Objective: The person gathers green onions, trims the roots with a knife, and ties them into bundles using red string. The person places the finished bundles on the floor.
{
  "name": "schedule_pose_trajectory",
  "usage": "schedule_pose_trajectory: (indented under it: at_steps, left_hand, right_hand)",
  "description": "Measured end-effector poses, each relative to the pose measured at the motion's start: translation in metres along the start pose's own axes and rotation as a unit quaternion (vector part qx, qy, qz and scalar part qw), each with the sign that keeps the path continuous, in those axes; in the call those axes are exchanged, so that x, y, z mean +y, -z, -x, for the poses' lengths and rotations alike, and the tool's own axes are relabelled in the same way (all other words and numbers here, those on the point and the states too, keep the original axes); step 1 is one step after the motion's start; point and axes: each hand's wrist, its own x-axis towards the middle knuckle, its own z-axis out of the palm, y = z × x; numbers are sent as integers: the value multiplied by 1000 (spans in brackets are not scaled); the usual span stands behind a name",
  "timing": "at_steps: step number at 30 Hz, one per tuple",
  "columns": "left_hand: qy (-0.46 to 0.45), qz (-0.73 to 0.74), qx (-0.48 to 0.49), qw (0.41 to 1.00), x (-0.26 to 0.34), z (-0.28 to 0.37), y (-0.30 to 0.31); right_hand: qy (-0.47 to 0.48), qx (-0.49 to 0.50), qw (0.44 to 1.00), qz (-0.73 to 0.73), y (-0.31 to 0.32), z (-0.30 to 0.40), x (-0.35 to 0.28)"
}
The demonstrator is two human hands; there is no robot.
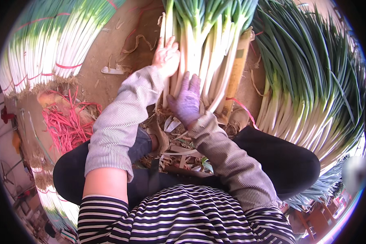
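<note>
A loose row of long green onions [198,52] lies before me, white stems towards me and green leaves pointing away. My bare left hand [167,58] rests along the row's left side, its extended fingers touching the outer stems. On the lower stems, near the root ends, my right hand [186,102] lies flat in a purple-grey glove, fingers stretched and thumb out to the left. Neither hand is closed around a stem. A yellowish board [235,76] runs along the right side of the row.
Tied green onion bundles [68,52] lie at the upper left, above a heap of red ties [68,122]. A large pile of green onions [305,82] fills the right. Peeled scraps [183,152] litter the ground between my legs. A red strip [247,113] trails beside the board.
</note>
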Motion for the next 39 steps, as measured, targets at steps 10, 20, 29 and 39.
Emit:
schedule_pose_trajectory:
  at_steps: [10,20,29,39]
  left_hand:
    - [122,282,84,948,81,6,-7]
    - [217,181,-41,958,100,24,29]
    - [28,149,119,981,78,-1,145]
    - [69,145,115,980,-29,95,250]
  right_hand:
    - [91,-266,959,30,22,-22,50]
    - [-46,454,851,-261,440,199,216]
    - [-460,241,854,-20,371,233,414]
    - [-457,194,862,100,382,177,431]
